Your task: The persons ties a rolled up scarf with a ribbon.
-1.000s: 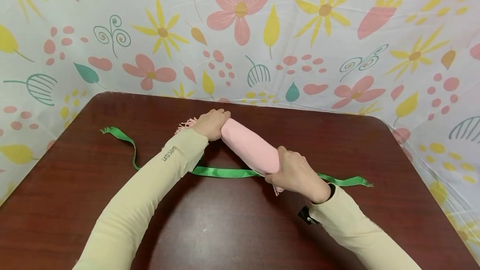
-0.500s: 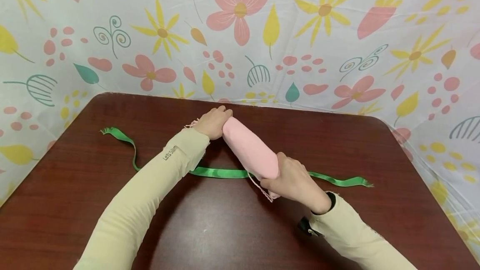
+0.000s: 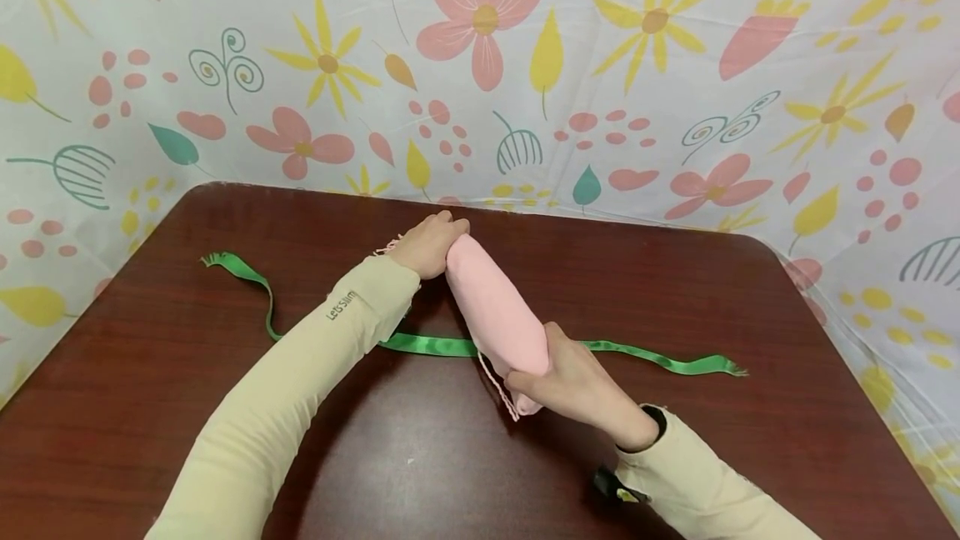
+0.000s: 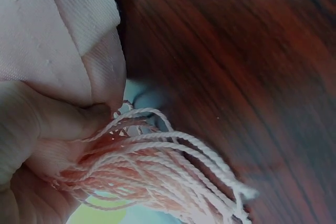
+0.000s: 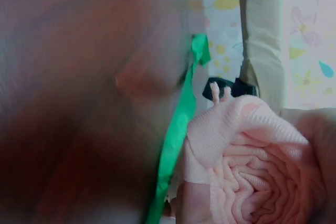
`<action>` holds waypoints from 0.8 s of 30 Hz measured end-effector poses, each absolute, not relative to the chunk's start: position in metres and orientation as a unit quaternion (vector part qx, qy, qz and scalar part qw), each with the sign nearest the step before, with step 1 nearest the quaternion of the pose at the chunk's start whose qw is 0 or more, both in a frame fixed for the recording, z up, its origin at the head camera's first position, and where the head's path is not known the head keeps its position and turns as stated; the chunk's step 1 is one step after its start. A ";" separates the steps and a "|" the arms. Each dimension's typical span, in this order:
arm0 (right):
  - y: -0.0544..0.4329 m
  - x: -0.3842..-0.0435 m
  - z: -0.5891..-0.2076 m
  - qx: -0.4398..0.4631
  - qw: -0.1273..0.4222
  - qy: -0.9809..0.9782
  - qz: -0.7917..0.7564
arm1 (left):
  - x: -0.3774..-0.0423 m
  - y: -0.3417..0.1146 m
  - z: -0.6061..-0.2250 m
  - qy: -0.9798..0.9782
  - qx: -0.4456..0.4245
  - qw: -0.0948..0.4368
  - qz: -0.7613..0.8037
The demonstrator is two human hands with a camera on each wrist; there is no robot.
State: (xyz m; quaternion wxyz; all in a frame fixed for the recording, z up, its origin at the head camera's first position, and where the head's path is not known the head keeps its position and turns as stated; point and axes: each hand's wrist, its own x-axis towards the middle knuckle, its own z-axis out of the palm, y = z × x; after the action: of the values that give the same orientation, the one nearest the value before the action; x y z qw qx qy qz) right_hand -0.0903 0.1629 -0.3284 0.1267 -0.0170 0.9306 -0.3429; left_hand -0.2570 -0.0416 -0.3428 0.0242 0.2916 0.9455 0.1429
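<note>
A pink fringed scarf [image 3: 495,307], rolled into a thick bundle, is held slantwise above the table by both hands. My left hand [image 3: 431,245] grips its far left end. In the left wrist view, the thumb presses the folded cloth just above a bunch of twisted tassels [image 4: 168,166]. The near right end is gripped by my right hand [image 3: 573,377], thumb on the near side. The right wrist view shows the roll's spiral end [image 5: 257,177]. Beneath the scarf, a green ribbon [image 3: 431,346] lies across the table, partly hidden by the scarf and left arm.
The dark wooden table [image 3: 420,448] has a rounded far edge, with a flower-printed cloth [image 3: 480,115] hanging behind it. A black device [image 3: 618,486] sits under the right sleeve's cuff.
My right hand has swung its end of the scarf toward me and slightly left, so the roll slants more steeply. The left hand has barely shifted. The ribbon has stayed put.
</note>
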 end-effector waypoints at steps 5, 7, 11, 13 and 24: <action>0.158 -0.085 -0.331 0.000 0.152 0.908 -0.391 | -0.258 -0.041 -0.344 0.943 0.302 0.014 0.142; 0.156 -0.083 -0.333 -0.008 0.173 0.881 -0.441 | -0.258 -0.040 -0.343 0.942 0.305 0.013 0.142; 0.152 -0.079 -0.336 -0.038 0.217 0.806 -0.550 | -0.258 -0.038 -0.342 0.941 0.310 0.015 0.133; 0.149 -0.077 -0.337 -0.048 0.232 0.776 -0.584 | -0.259 -0.037 -0.343 0.941 0.311 0.018 0.128; 0.138 -0.063 -0.330 0.024 0.206 0.791 -0.575 | -0.261 -0.034 -0.341 0.934 0.331 0.011 0.138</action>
State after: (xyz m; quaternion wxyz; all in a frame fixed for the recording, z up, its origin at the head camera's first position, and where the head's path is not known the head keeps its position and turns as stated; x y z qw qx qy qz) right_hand -0.0634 0.1379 -0.3303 0.2058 0.0244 0.7914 -0.5750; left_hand -0.2615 -0.0345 -0.3408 0.0105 0.3306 0.9336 0.1380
